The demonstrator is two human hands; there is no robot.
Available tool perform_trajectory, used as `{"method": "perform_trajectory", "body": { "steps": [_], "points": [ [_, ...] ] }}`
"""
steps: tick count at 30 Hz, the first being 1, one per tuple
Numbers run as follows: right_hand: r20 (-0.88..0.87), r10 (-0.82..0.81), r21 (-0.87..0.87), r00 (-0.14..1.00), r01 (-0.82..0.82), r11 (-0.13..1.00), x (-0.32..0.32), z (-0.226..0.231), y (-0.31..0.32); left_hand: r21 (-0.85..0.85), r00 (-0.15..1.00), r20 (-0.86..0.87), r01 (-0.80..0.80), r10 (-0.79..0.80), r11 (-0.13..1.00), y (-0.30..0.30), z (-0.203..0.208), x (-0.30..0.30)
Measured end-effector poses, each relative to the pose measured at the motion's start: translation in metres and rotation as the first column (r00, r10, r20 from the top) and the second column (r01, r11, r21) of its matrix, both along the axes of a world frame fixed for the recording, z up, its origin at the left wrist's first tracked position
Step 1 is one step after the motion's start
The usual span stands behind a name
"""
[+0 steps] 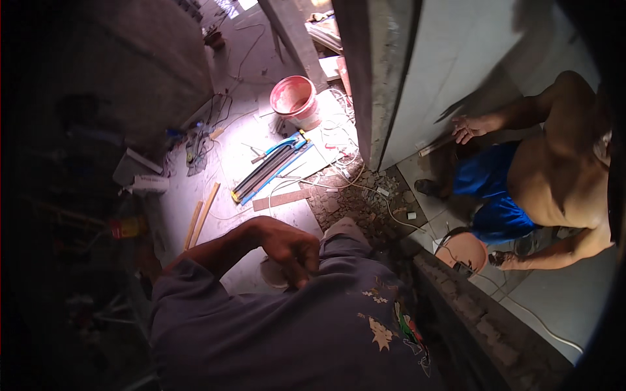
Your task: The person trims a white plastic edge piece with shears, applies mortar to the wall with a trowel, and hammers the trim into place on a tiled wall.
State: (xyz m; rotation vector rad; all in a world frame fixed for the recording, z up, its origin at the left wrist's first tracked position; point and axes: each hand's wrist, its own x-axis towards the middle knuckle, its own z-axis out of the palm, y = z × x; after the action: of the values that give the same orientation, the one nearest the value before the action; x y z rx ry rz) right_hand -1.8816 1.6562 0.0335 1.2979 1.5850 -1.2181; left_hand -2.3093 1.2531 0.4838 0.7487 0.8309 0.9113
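Note:
My left hand [293, 251] is bent in across my body, at the front of my dark printed shirt [280, 332]. Its fingers are curled down against the cloth; whether they pinch the shirt or something small is hidden. My right hand does not show. Beyond my left hand, on the floor, lies a blue and black tile cutter [270, 171] on a pale board. A flat brown strip [282, 199] sits at its near end. Farther back stands a reddish bucket [295, 98].
Broken rubble [355, 202] and a loose white cable [391, 207] cover the doorway floor. Two wooden strips [207, 212] lie at left. On the right, a co-worker in blue shorts [499, 195] crouches by a pale wall, one hand near an orange basin [464, 251].

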Motion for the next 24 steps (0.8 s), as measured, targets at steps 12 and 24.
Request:
{"method": "perform_trajectory", "body": {
  "steps": [12,24],
  "points": [
    [-0.106,0.529,0.214,0.842,-0.5,0.839,-0.046,0.061,-0.018,0.309,0.988,0.063,-0.156,0.143,0.938,-0.139,-0.019,0.098],
    [0.143,0.627,0.259,0.765,-0.641,0.723,-0.048,0.116,-0.085,-0.155,0.353,-0.524,-0.935,0.775,0.32,-0.293,-0.166,0.143]
  ]
}}
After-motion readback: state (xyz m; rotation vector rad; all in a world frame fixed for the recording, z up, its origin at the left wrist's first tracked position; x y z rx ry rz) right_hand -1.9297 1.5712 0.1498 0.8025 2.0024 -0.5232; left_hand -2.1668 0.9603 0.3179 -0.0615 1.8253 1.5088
